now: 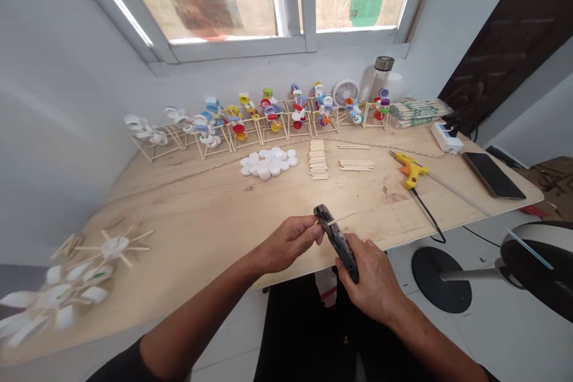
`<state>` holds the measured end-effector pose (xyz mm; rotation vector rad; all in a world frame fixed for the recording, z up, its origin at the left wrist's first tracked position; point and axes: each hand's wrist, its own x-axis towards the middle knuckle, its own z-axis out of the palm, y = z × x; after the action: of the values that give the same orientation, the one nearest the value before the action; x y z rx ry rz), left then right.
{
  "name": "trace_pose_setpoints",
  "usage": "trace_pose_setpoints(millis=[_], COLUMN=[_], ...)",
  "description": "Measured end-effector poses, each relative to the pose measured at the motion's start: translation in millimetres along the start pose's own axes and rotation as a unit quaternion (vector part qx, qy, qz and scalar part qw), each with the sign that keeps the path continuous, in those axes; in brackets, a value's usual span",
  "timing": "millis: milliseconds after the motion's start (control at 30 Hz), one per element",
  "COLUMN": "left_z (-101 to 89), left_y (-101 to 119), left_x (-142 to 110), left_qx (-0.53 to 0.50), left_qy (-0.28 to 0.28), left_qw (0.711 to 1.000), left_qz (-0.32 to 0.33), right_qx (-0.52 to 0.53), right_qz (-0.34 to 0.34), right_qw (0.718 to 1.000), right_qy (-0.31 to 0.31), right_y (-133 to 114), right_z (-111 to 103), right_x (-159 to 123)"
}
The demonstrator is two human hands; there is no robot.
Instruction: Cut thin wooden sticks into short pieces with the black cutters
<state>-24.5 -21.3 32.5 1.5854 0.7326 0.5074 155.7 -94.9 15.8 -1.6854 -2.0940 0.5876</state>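
My left hand (290, 242) pinches one end of a thin wooden stick (342, 218). In my right hand (373, 277) is a dark hand cutter (338, 237), its handles closed in my fingers. The stick passes across the cutter's jaws, its free end pointing right. Both hands are just above the front edge of the wooden table (215, 209). Beyond them lie a stack of short cut sticks (318, 160), a smaller pile of sticks (356, 165) and a cluster of white bottle caps (268, 162).
Small stick-framed wheels with coloured caps (275, 113) line the back. A yellow glue gun (410, 170), phone (493, 175) and power strip (446, 137) lie right, near packaged sticks (421, 112). White wheel pieces (58, 295) sit front left. A fan (537, 268) stands beside the table.
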Motion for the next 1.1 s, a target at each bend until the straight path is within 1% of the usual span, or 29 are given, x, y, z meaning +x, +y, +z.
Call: trace_pose_setpoints(millis=[200, 300, 400, 467, 533, 600, 633, 667, 700, 767, 800, 833, 867, 1000, 1100], left_z=[-4.0, -5.5, -6.7, -6.4, -4.2, 0.5, 3.6, 6.8, 10.0, 14.9, 16.2, 16.6, 16.3, 9.5, 2.3], left_y=[-5.3, -5.6, -4.0, -2.1, -0.8, -1.7, -3.3, -5.7, -8.7, -15.5, -18.8, -21.6, -23.8, -27.9, -28.8], left_x=[2.7, 4.4, 5.9, 6.6, 6.8, 6.5, 6.2, 6.0, 5.8, 5.9, 6.2, 6.7, 7.3, 10.8, 13.7], left_qx=[-0.065, -0.070, -0.028, 0.035, 0.120, 0.223, 0.280, 0.340, 0.401, 0.507, 0.541, 0.560, 0.566, 0.538, 0.531], left_qy=[-0.034, -0.040, -0.030, -0.008, 0.028, 0.076, 0.106, 0.139, 0.172, 0.225, 0.239, 0.245, 0.243, 0.217, 0.210], left_qw=[0.997, 0.996, 0.999, 0.999, 0.992, 0.970, 0.951, 0.926, 0.893, 0.820, 0.792, 0.775, 0.771, 0.798, 0.805], left_qz=[-0.025, -0.029, -0.015, 0.008, 0.035, 0.060, 0.074, 0.089, 0.107, 0.142, 0.153, 0.160, 0.164, 0.164, 0.159], right_qx=[-0.002, -0.008, -0.010, -0.008, 0.002, 0.023, 0.036, 0.048, 0.058, 0.073, 0.077, 0.078, 0.077, 0.070, 0.065], right_qz=[0.000, 0.009, 0.025, 0.039, 0.054, 0.065, 0.069, 0.073, 0.077, 0.083, 0.086, 0.088, 0.089, 0.084, 0.080], right_qw=[1.000, 1.000, 1.000, 0.999, 0.998, 0.997, 0.997, 0.996, 0.995, 0.993, 0.993, 0.992, 0.992, 0.993, 0.994], right_qy=[0.003, 0.004, 0.000, -0.005, -0.012, -0.019, -0.023, -0.026, -0.029, -0.035, -0.039, -0.041, -0.041, -0.038, -0.042], right_y=[1.5, 2.0, 2.4, 2.3, 2.1, 1.8, 1.6, 1.5, 1.3, 1.0, 0.9, 0.7, 0.4, -1.0, -1.8], right_z=[3.1, 5.2, 6.4, 6.7, 6.6, 6.4, 6.3, 6.2, 6.2, 6.4, 6.5, 6.6, 6.8, 6.9, 7.6], right_x=[1.7, 0.9, 0.6, 1.3, 2.7, 4.6, 5.6, 6.5, 7.4, 8.7, 9.3, 9.8, 10.3, 15.0, 22.4])
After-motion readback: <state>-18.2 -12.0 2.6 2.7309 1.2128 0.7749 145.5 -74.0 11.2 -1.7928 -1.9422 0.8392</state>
